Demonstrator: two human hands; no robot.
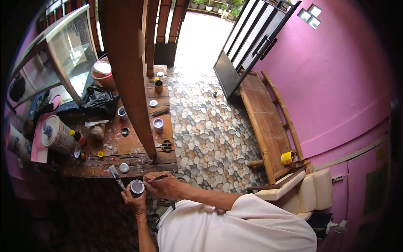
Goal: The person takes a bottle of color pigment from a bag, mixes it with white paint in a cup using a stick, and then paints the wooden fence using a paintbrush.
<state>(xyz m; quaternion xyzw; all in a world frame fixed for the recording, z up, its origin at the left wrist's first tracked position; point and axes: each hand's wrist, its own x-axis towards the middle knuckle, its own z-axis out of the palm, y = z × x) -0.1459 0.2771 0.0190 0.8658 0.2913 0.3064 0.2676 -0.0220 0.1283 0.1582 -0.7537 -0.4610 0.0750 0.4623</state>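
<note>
My left hand (pixel 135 202) is closed around a small open paint can (pixel 137 187) with greyish-lilac paint in it. The same hand also holds a flat paintbrush (pixel 116 176), its bristles pointing up and left. My right hand (pixel 165 187) is closed on a thin, dark-handled tool (pixel 158 178), its tip close to the can's rim. Whether that tip touches the paint is too small to tell. Just beyond my hands is the front edge of a paint-stained wooden table (pixel 138 169), with a round lid (pixel 124 168) near it.
Scissors (pixel 166 145), an open paint can (pixel 158 124) and a large tub (pixel 57 134) stand on the table. A wooden post (pixel 126 63) rises through the workspace, with a glass-paned cabinet (pixel 71 50) behind. To the right are a bamboo bench (pixel 266 122) and an open door (pixel 252 42).
</note>
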